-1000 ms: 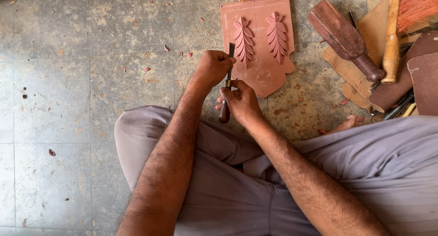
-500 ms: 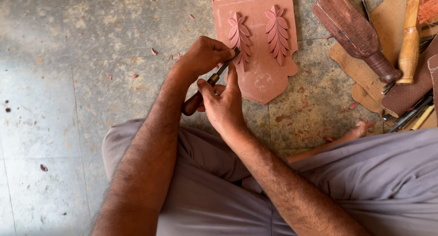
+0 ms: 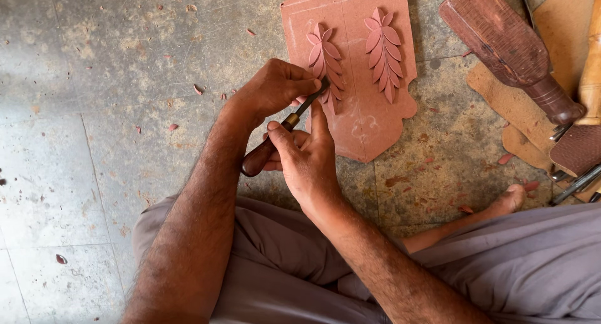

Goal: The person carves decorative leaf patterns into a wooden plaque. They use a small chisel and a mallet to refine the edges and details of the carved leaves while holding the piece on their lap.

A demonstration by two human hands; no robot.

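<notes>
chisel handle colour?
Dark reddish-brown handle with a brass collar; head view.

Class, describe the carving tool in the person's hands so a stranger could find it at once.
Start at the pink carved panel lying on the grey stone floor. At its left leaf relief, the left hand and right hand grip a chisel. Unlike the broad wooden mallet to the right, it is slim, with a dark rounded handle and narrow metal blade.

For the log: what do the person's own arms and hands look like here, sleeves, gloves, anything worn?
Both arms are bare from hand to upper forearm, with no sleeves in view, and dark hair covers them. The left hand and right hand wear no gloves, rings, watch or bands that can be seen. The only clothing visible is loose grey-mauve trousers below the arms.
</notes>
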